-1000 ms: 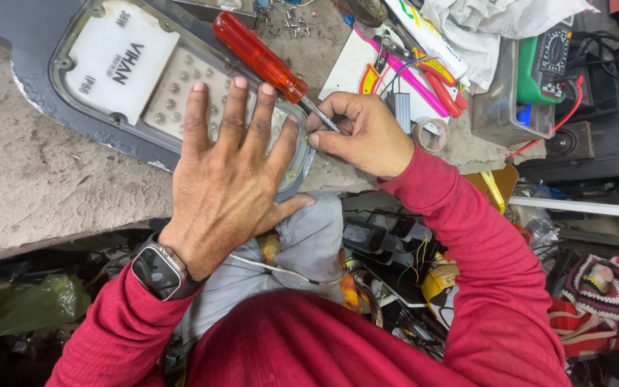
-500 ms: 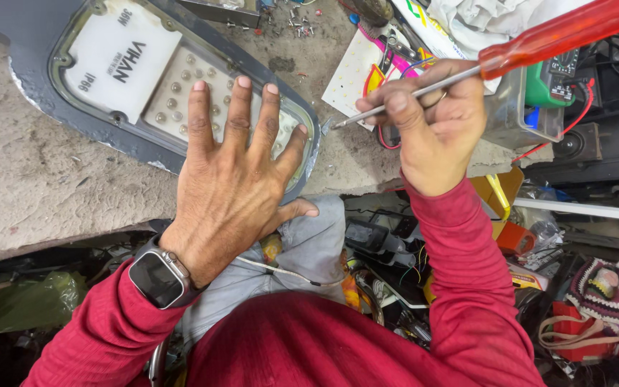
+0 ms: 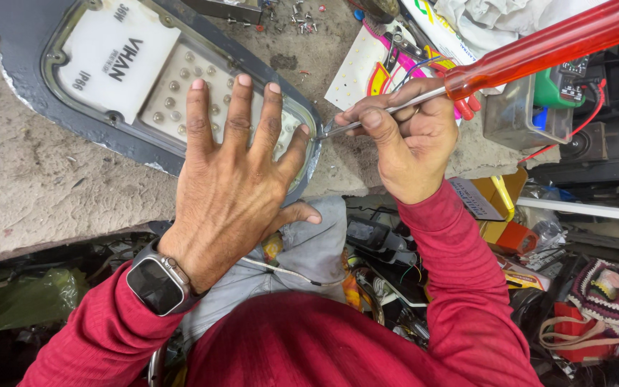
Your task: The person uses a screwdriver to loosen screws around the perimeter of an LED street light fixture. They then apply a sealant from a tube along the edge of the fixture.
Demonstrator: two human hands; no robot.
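One screwdriver (image 3: pixel 539 44), one lamp (image 3: pixel 180 93), perhaps.

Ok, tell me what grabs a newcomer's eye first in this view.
First, the left hand spread flat, fingers splayed, on the pale lens of a grey street-light fixture lying on the rough stone bench. Next, the red-handled screwdriver slanting in from the upper right, gripped by the right hand, its tip at the fixture's right rim. Bright red sleeves fill the foreground.

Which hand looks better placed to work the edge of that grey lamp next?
Probably the right hand: it grips the red-handled screwdriver, tip at the lamp rim. The left hand lies flat on the cover.
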